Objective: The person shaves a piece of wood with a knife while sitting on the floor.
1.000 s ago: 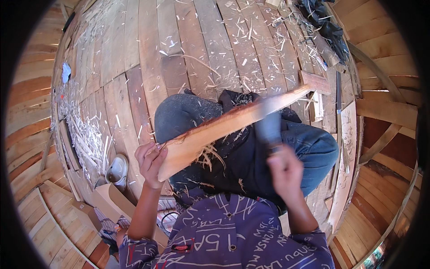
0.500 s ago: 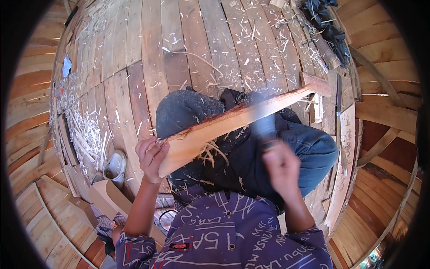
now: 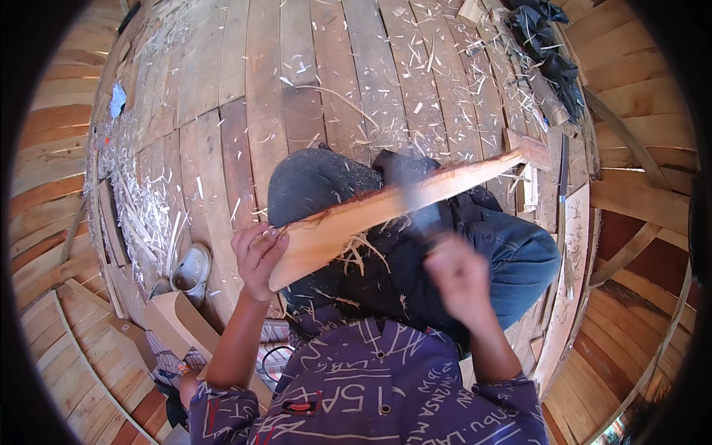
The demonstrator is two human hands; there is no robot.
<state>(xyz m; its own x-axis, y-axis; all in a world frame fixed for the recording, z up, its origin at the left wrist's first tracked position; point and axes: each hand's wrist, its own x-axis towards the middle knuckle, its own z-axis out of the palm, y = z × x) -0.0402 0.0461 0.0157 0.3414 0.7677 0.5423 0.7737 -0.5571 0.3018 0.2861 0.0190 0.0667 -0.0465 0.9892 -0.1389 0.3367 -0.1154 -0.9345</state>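
Observation:
A long, pale wooden board [image 3: 356, 225] with a strip of reddish bark along its far edge lies slantwise over my lap. Its near left end is gripped by my left hand [image 3: 257, 256], thumb and fingers wrapped over the edge. My right hand [image 3: 457, 278], smeared by motion, is closed on the handle of a broad-bladed cutting tool [image 3: 417, 200]. The blade, blurred too, crosses the middle of the board; whether it touches the wood I cannot tell. The board's far right end reaches a wooden block [image 3: 528, 150] on the floor. Curled wood shavings [image 3: 358, 254] lie on my dark clothing just below the board.
Wood shavings are scattered over the plank floor [image 3: 200, 178], heaped at the left [image 3: 144, 215]. A pale shoe [image 3: 191, 269] and a cardboard box [image 3: 178, 322] sit at the lower left. Black plastic [image 3: 556, 70] lies at the far right. Plank walls stand on both sides.
The blade and my right hand have shifted slightly left along the board. The whole view has moved a little; my left hand keeps its grip on the board.

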